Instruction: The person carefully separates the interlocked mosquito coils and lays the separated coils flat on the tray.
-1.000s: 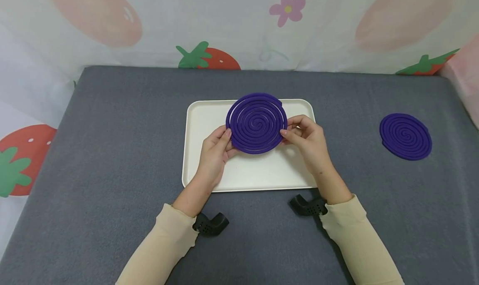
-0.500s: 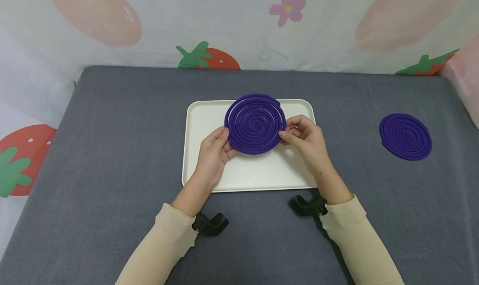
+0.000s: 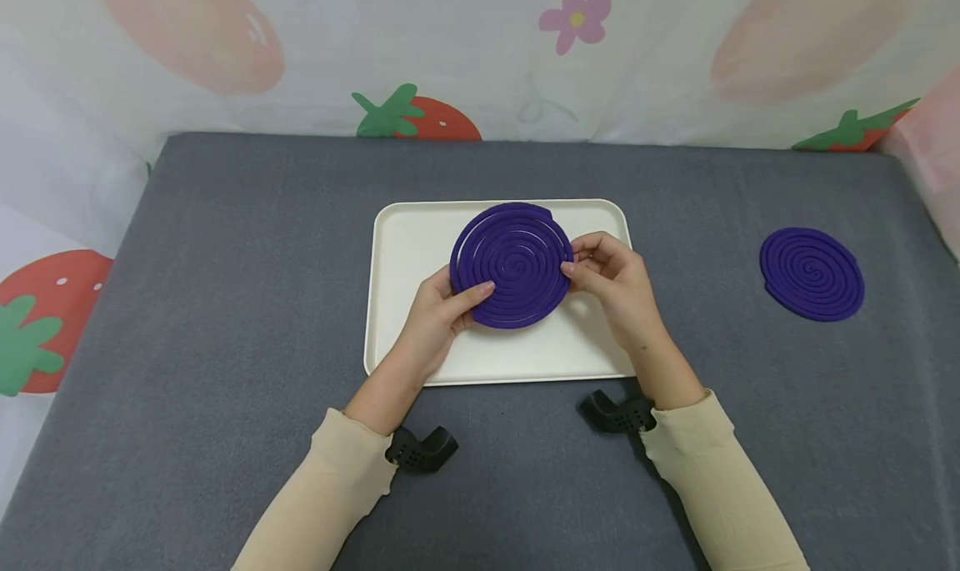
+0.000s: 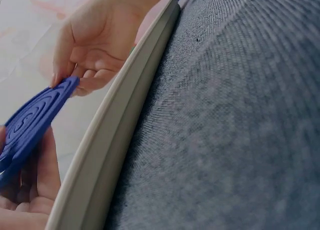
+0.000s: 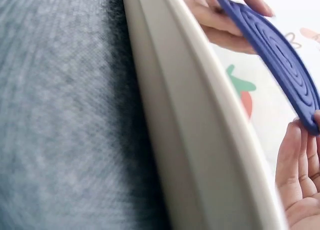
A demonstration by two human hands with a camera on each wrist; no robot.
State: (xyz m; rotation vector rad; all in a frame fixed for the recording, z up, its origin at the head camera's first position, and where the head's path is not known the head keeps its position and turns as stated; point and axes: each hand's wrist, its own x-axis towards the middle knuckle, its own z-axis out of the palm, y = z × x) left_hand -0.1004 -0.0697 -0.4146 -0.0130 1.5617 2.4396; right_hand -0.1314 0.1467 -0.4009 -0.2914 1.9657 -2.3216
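Note:
A flat purple spiral disc (image 3: pixel 517 262), like a coaster, is held up over a white rectangular tray (image 3: pixel 540 358). My left hand (image 3: pixel 427 325) pinches the disc's near left edge, the thumb lying across its top and the fingers beneath. At the right edge, my right hand (image 3: pixel 618 283) pinches the rim between thumb and fingertips. In the left wrist view the disc (image 4: pixel 37 117) is tilted and spans both hands. The right wrist view shows the disc (image 5: pixel 280 59) raised above the tray's wall (image 5: pixel 200 115).
A second purple spiral disc (image 3: pixel 812 274) lies flat on the grey cloth-covered table (image 3: pixel 225 304), to the right of the tray. A printed curtain (image 3: pixel 480 46) hangs behind the table's far edge. Black wrist devices (image 3: pixel 422 450) sit on both forearms.
The disc has shifted toward me and turned slightly anticlockwise. My left thumb has moved from its rim further in over the top, while my right hand stays nearly still.

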